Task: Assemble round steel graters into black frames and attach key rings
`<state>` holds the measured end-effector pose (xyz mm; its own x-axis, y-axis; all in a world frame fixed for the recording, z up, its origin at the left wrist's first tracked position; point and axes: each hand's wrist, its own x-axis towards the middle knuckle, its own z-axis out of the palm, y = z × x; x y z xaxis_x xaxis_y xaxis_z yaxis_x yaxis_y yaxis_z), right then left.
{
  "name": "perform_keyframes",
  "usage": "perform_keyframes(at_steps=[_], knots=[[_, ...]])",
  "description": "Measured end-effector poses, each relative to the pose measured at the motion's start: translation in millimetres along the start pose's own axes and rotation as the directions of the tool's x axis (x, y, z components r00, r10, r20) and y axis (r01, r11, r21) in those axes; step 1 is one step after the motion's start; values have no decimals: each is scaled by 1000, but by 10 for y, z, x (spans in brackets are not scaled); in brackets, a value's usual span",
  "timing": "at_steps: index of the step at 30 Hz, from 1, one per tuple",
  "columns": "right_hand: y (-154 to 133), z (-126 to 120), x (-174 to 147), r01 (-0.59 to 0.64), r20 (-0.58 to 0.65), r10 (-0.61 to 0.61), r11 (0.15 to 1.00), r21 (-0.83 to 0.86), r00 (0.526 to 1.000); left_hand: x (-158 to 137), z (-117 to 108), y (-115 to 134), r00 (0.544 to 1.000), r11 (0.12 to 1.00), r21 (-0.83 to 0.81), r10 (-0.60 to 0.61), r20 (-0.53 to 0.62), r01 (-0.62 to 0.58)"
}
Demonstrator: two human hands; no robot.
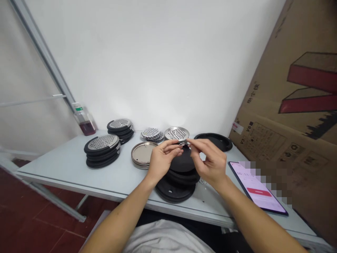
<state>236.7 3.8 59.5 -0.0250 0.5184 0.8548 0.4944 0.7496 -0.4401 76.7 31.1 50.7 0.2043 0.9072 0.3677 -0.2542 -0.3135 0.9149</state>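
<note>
Both my hands are raised over the middle of the table, fingertips close together in a pinch. Between them shows a small shiny metal piece (183, 143), perhaps a ring or clip; its exact shape is too small to tell. My left hand (165, 156) closes on its left side, my right hand (209, 158) on its right. Just below lies a stack of round black discs (181, 160), partly hidden by the hands. The lowest black disc (175, 191) sticks out toward the table's front edge and has a small hole.
Behind are round grater plates (150, 132) and a rimmed grater disc (177, 133). Plain metal discs (142, 153) lie left. Two stacks of black-rimmed graters (102, 151) (120, 130) and a bottle (86, 124) stand farther left. Right are a black tray (223, 140), phone (259, 189) and carton (284, 123).
</note>
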Motion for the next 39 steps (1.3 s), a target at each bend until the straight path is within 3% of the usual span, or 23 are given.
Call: perform_keyframes(at_steps=[2, 6, 11, 15, 18, 22, 25, 28, 33, 36, 39], knots=[[-23, -4, 20, -93, -20, 94, 995, 47, 995, -43, 53, 0, 999, 989, -145, -38, -23, 34], [-34, 6, 75, -282, 157, 252, 936, 211, 955, -122, 138, 6, 999, 970, -242, -14, -47, 2], [-32, -9, 123, -440, 209, 390, 837, 327, 897, -132, 95, 28, 997, 995, -101, -7, -81, -1], [-5, -7, 133, -580, 372, 446, 647, 495, 814, -113, -10, 80, 986, 1000, 17, 25, -166, -23], [29, 8, 132, -644, 439, 471, 569, 512, 765, -112, -62, 150, 978, 992, 111, 85, -192, -64], [41, 4, 144, -685, 462, 507, 571, 452, 727, -145, -81, 235, 978, 959, 257, 155, -137, -116], [28, -7, 151, -682, 498, 489, 642, 350, 716, -185, -77, 256, 975, 948, 286, 181, -126, -139], [27, 2, 129, -613, 487, 442, 740, 277, 753, -218, -75, 253, 974, 941, 316, 173, -146, -120], [14, 80, 29, -363, 240, 317, 915, 179, 918, -264, -49, 202, 965, 938, 336, 160, -206, -83], [-30, 145, -33, -209, 117, 196, 972, 108, 974, -301, 22, 146, 934, 909, 388, 260, -244, -152], [-62, 212, -70, -89, 26, 88, 996, 30, 996, -343, 113, 96, 884, 827, 496, 412, -219, -263]])
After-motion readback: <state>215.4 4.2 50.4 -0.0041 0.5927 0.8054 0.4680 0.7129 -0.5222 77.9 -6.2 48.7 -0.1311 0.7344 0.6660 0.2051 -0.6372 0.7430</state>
